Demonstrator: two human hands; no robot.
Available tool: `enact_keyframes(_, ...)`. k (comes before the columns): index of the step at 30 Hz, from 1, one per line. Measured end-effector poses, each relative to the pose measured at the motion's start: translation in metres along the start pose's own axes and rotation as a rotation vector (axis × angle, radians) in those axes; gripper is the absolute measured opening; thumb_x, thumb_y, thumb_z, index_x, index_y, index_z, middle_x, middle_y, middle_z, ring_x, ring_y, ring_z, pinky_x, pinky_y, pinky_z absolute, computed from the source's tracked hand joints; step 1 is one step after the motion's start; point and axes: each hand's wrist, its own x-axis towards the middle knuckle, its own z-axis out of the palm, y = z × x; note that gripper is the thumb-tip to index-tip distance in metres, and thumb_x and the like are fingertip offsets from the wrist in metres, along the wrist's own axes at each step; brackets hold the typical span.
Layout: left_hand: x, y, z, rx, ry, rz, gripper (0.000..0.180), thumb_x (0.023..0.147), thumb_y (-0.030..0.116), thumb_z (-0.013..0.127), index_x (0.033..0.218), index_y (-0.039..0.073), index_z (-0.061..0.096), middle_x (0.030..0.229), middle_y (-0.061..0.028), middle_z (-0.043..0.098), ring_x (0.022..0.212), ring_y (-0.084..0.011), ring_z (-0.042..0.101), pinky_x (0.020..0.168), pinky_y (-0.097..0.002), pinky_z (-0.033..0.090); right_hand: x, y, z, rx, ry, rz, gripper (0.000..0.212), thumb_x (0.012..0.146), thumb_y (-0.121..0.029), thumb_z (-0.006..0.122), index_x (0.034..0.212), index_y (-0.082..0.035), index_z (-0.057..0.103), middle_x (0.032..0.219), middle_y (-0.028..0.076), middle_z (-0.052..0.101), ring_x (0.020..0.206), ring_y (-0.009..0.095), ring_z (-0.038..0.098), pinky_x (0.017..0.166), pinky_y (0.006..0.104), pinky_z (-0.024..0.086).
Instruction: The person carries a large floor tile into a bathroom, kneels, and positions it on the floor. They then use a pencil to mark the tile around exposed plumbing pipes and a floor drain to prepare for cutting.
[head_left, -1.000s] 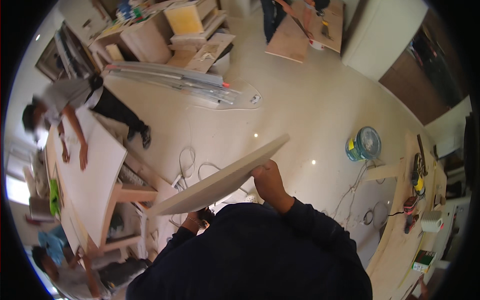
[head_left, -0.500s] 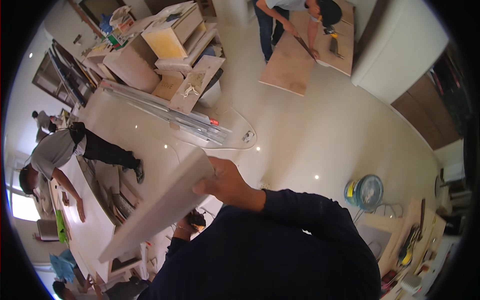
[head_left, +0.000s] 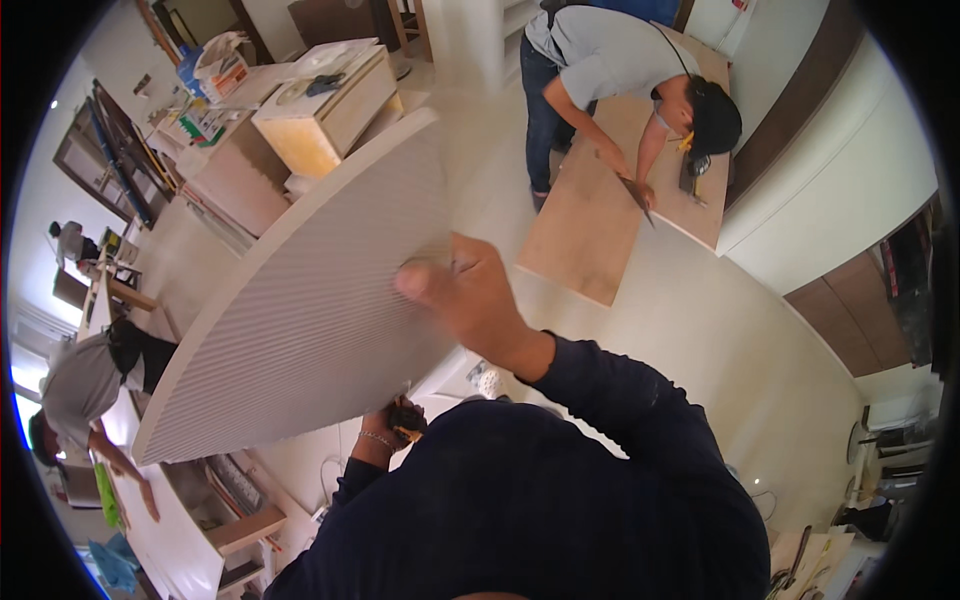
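A large pale panel [head_left: 300,290] with a finely ribbed face and a smooth light edge stands tilted in front of me. My right hand [head_left: 478,305] is closed on its right side, the thumb over the ribbed face, slightly smeared by motion. Below the panel's lower edge, close to my body, my left hand [head_left: 380,432] wears a bracelet at the wrist. It is closed round a black and yellow tool [head_left: 408,422], whose kind I cannot make out because the panel and my body partly hide it.
At upper right a person [head_left: 610,50] bends over a wooden board [head_left: 580,235], handsaw [head_left: 638,200] in hand. Another person [head_left: 85,380] leans on a white-topped bench [head_left: 165,530] at left. Cabinets [head_left: 325,100] stand behind the panel. Boards and tools [head_left: 805,560] lie at lower right.
The panel has risen and turned, now showing its ribbed face broadly. My right hand has moved up and right with it. The view has shifted, bringing the sawing person lower and larger.
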Motion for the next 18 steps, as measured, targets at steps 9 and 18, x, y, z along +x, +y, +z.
enact_keyframes(9, 0.177, 0.128, 0.232, 0.035, -0.125, 0.006, 0.03, 0.089, 0.032, 0.058, 0.069, 0.01, 0.054, 0.061, -0.0053, 0.054, 0.062, -0.0266, 0.057, 0.068, -0.0431, 0.053, 0.236, 0.016, -0.156, -0.112, 0.034, -0.18, 0.044, 0.084, -0.036, 0.072, 0.101, 0.004, 0.065, 0.091, 0.004, 0.066, 0.081, 0.01, 0.058, 0.071, 0.0242, 0.047)
enact_keyframes(18, 0.326, 0.266, 0.442, -0.066, -0.176, -0.067, 0.03, 0.088, 0.033, 0.058, 0.07, 0.01, 0.054, 0.063, -0.0052, 0.055, 0.067, -0.0258, 0.056, 0.069, -0.0416, 0.052, 0.499, 0.047, -0.281, -0.184, 0.044, -0.229, 0.045, 0.083, -0.039, 0.073, 0.095, 0.004, 0.066, 0.087, 0.003, 0.065, 0.077, 0.009, 0.057, 0.068, 0.0237, 0.046)
